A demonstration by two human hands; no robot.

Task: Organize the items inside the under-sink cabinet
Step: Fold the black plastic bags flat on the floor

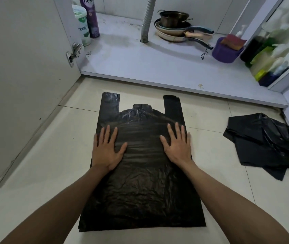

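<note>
A black plastic carrier bag with two handle strips [140, 182] is laid flat on the pale tiled floor [43, 173] at the middle of the view. Its handles are pointed toward 12 o'clock, at the open under-sink cabinet. The left hand [107, 148] is pressed palm-down on the bag's upper half near its 9 o'clock edge, with the fingers held straight and spread apart and the thumb stretched toward 3 o'clock. The right hand [177, 147] is laid flat in the same way near the 3 o'clock edge, fingers straight and a little apart. Nothing is gripped by either hand.

At 3 o'clock from the bag, well apart from it, a loose crumpled heap of more black plastic bags [267, 143] is seen on the tiles.

Inside the cabinet, on its stained white base board [140, 64], a grey ribbed drain hose [148, 20] is found at 12 o'clock. Just beside it, toward 1 o'clock, a stack of worn frying pans topped by a dark metal pot [173, 27] is set. At 2 o'clock a purple round tub [225, 51] is placed, with a red and yellow sponge [233, 41] resting in it. Blurred bottles [267, 50] are lined along the right side. At 11 o'clock a white canister with green print [82, 23] and a purple aerosol can [90, 16] are stood together, near the open grey cabinet door [16, 85] and its metal hinge [74, 53].
</note>
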